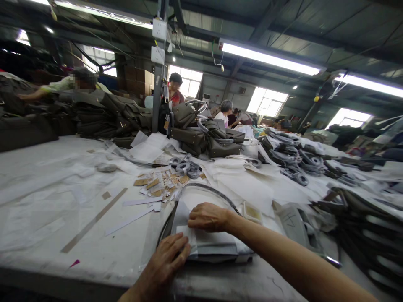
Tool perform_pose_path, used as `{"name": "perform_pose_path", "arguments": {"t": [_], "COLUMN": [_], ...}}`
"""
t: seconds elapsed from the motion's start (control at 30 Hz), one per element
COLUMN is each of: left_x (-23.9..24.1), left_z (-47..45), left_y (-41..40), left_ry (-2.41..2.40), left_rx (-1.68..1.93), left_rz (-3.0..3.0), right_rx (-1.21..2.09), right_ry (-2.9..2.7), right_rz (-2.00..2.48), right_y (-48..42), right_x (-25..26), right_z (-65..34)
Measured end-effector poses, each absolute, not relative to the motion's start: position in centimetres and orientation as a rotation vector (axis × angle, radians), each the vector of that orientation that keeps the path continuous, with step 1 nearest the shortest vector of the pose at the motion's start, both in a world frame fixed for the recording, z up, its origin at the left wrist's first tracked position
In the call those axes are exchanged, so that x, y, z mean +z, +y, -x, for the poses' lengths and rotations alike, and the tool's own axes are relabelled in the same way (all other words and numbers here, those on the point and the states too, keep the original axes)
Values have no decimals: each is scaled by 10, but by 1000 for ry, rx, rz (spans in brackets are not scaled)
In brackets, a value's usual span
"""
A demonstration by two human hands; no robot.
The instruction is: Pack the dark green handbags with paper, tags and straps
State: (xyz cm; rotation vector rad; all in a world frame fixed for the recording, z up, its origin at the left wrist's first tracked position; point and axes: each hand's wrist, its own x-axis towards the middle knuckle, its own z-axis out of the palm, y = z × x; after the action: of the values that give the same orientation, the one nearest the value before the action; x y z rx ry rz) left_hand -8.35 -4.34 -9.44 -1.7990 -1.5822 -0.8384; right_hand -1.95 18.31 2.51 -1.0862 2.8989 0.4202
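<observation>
A dark handbag lies flat near the table's front edge, its upper face covered by white wrapping. Its long handle, wrapped in a pale sleeve along part of its length, arches away from me. My left hand rests on the bag's left side, fingers stretched out and touching the wrapping. Over the middle of the bag is my right hand, with its fingers curled down and closed. What they pinch, if anything, is hidden beneath them.
Paper hang tags lie in a heap beyond the bag, with white strips beside them. Several dark handbags are piled behind, around a post. More bags stand at right. A co-worker leans over at far left.
</observation>
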Motion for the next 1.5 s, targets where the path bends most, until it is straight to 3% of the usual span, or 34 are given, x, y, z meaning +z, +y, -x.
{"name": "perform_pose_path", "arguments": {"t": [0.23,0.5,0.7,1.03,1.17,1.37,1.5], "left_x": [-93,-91,-94,-82,-79,-75,-75], "left_z": [83,82,83,75,73,73,75], "left_y": [-47,-47,-44,-50,-53,-52,-50], "left_ry": [-1650,-1669,-1621,-1720,-1786,-1801,-1824], "left_rx": [-784,-775,-733,-792,-763,-804,-822], "left_rz": [1822,1797,1799,1920,1970,1984,2014], "right_rx": [473,474,417,-168,-342,-235,-452], "right_ry": [2938,3148,3219,3265,3228,3441,3537], "right_rz": [1186,573,519,736,895,537,408], "right_y": [181,168,164,112,76,70,75], "right_x": [20,-5,2,23,-5,-70,-76], "right_z": [29,26,16,-68,-106,-108,-98]}}
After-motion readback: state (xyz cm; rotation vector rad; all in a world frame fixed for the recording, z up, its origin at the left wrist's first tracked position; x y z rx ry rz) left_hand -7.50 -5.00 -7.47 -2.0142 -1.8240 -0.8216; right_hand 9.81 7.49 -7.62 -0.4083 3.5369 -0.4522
